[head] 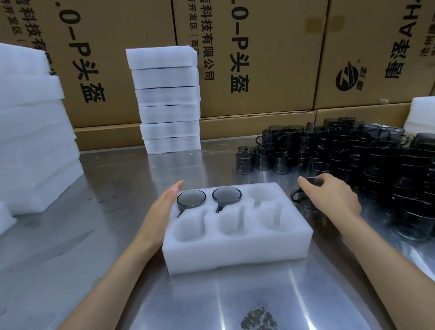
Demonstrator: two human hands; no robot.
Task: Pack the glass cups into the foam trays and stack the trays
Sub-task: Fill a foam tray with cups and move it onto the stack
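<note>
**Third cup taken up while the tray is steadied**

A white six-pocket foam tray (236, 237) is set at the centre of the frame on the brushed steel desk (114, 251), between the two forearms. Two dark smoked-glass cups with handles (191, 199) are seated in the far row's left and middle pockets; the other four pockets are seen empty.

The left hand (160, 211) is laid flat against the tray's left side, fingers straight and open, apparently so that the light foam is kept from sliding while cups are pushed in.

The right hand (329, 197) is curled over one smoked-glass cup (301, 197) just beside the tray's right edge and grips it from above; the grip seems chosen so the cup can be lowered straight into a pocket.

The remaining loose glass cups (367, 158) are massed at the right of the frame, within reach. A tall stack of white foam trays (167, 98) is kept at upper centre, before brown printed cardboard cartons (266, 43).
</note>
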